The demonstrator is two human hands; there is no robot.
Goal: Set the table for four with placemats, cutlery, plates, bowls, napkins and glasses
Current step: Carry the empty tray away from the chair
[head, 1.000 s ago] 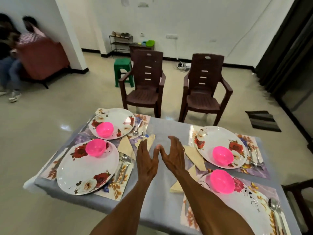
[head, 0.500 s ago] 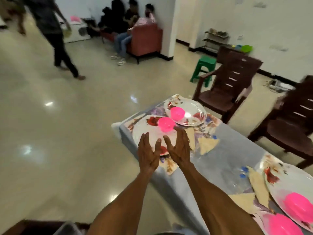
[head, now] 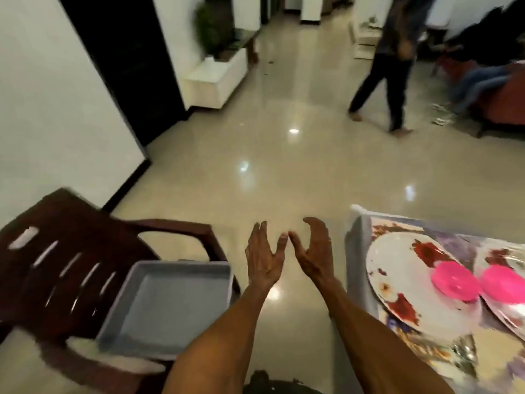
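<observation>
Though blurred, floral plate (head: 403, 282) (pink bowl (head: 454, 281) atop).

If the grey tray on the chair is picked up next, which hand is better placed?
Probably the left hand: open, empty and nearer the grey tray on the chair. The right hand, also empty, is nearer the table.

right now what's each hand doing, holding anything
Left hand: open, fingers straight, holding nothing.
Right hand: open, fingers loosely curved, holding nothing.

Pink bowls (head: 454, 282) on red-flowered white plates (head: 403, 280); grey tray (head: 170, 305), brown chair (head: 71, 251).
</observation>
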